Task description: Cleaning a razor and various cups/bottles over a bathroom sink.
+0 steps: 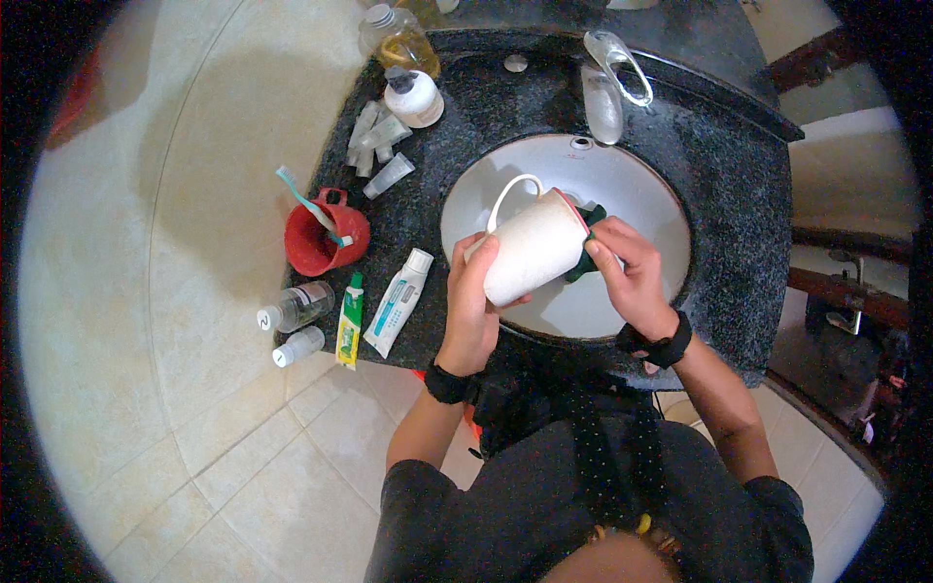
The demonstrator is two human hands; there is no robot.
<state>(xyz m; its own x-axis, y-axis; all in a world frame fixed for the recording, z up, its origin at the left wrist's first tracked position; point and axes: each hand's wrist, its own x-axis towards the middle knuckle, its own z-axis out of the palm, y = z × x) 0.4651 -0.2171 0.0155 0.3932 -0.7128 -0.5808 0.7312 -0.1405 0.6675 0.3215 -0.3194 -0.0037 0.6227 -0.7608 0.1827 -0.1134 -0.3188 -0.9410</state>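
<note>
My left hand [472, 291] grips the base end of a white mug [536, 248], which is tilted on its side above the sink. The mug's reddish rim faces right, and its handle [510, 191] points up and away from me. At the rim, my right hand [628, 266] pinches a dark green cloth [581, 271]. Part of the cloth hangs outside the mug; whether some lies inside it is hidden. Beneath both hands is a white oval sink basin [649, 211], set into a dark speckled stone countertop [736, 240].
A chrome faucet [603, 102] rises behind the basin. Left of it stand a pump bottle [414, 100], small tubes [390, 175], a red mug [302, 248] with a toothbrush [310, 204], two toothpaste tubes, a white one [401, 299] and a green-yellow one [350, 321], and small bottles [302, 306].
</note>
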